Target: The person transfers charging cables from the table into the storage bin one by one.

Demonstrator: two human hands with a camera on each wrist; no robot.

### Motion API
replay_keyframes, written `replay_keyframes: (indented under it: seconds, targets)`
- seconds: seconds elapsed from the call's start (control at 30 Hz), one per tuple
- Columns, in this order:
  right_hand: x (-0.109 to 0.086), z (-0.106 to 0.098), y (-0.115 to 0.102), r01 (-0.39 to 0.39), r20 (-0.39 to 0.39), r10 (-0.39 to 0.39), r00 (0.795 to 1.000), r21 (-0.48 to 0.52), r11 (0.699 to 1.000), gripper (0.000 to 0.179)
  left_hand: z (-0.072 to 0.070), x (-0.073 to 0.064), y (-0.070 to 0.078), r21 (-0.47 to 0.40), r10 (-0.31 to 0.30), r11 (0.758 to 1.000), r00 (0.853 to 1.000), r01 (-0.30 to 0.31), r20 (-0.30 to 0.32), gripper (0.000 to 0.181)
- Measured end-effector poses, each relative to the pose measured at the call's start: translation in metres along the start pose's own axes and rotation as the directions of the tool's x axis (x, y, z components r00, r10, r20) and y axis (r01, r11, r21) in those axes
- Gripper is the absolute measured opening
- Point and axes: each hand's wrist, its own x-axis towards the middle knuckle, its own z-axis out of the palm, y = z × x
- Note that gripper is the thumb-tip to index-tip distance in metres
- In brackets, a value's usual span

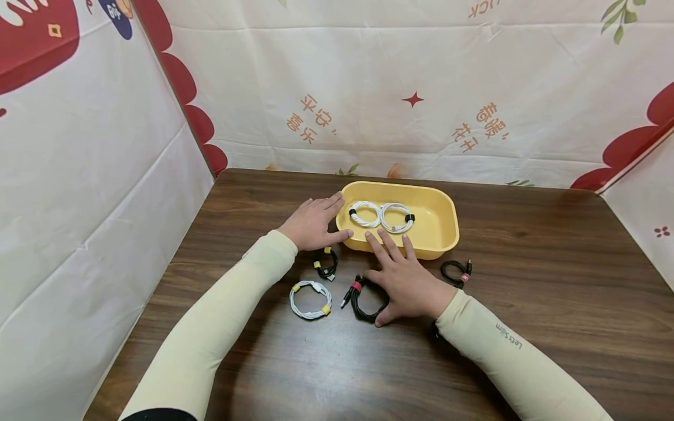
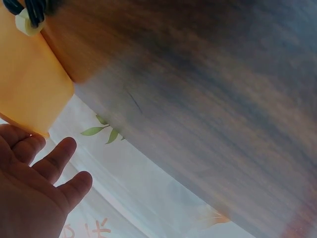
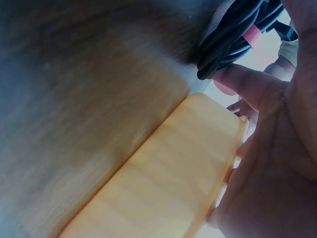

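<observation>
A yellow plastic basin holds two coiled white cables, a left coil and a right coil, each bound with a black tie. At the basin's left end, my left hand touches the rim with extended fingers, its thumb along the front corner. My right hand reaches over the front rim with spread, fairly straight fingers. Its palm is above a coiled black cable with a red tie, and the thumb lies beside that coil. The right wrist view shows the black coil close to the thumb.
In front of the basin lie a small black cable with yellow ties and a white cable with yellow ties. Another black cable with a red tie lies right of the basin. Printed cloth hangs behind the wooden table.
</observation>
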Motion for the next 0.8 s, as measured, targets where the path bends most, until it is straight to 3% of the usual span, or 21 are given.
replay_keyframes:
  seconds: [0.8]
  targets:
    - [0.0001,0.0027,0.0017,0.007,-0.041,-0.008,0.999,-0.020,1.000,0.090,0.0011,0.0002,-0.0006,-0.020,0.005,1.000,1.000,-0.005,-0.014,0.090]
